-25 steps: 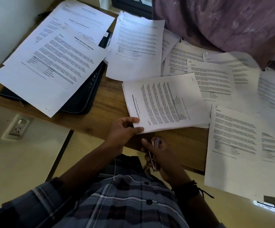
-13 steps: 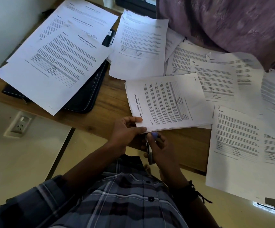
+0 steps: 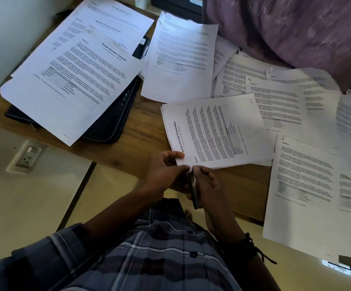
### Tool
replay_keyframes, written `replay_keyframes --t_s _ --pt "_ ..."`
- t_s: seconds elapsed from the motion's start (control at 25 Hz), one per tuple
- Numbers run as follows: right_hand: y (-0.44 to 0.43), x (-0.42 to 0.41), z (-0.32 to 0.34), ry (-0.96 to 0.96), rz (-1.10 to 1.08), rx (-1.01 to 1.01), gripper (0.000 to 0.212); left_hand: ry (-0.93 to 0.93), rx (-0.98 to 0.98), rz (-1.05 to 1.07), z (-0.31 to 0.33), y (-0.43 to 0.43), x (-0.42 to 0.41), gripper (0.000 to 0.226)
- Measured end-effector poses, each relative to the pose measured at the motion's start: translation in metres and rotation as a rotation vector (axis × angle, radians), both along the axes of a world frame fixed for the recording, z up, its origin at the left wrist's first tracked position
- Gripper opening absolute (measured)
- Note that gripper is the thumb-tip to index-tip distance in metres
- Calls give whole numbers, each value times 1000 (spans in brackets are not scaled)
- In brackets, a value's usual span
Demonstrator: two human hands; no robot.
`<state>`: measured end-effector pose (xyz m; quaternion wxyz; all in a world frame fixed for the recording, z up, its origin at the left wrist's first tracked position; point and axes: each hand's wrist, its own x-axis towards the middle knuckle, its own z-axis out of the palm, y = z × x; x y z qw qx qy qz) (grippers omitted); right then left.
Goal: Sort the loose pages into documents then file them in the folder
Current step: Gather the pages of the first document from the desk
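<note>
Stapler (image 3: 192, 190) poised at the near corner of the internship stack (image 3: 216, 131).
Left hand (image 3: 164, 171) pinches that corner shut; right hand (image 3: 208, 185) is wrapped closed around the stapler. Judging by the spread, one document is gathered; many loose pages (image 3: 309, 185) remain, and the folder (image 3: 111, 118), far left, looks unfilled.
</note>
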<state>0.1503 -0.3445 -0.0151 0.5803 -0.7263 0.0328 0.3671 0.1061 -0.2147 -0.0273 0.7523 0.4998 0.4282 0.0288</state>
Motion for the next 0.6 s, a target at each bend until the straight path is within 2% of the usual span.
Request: replay_keyframes --t_s 0.12,0.24,0.28,0.44,0.6 --pt "-2 3 -1 53 -82 47 25 2 15 9 1 -2 1 34" --pt "-5 4 -2 169 -173 84 52 6 18 23 3 -5 0 34" --pt "-6 5 -4 208 -175 105 54 5 13 24 4 -6 -1 33" --pt "-1 11 -10 306 -112 111 38 -15 -28 20 12 -11 -3 33" --pt "6 11 -15 348 -114 201 55 -40 -32 25 13 -12 -6 34"
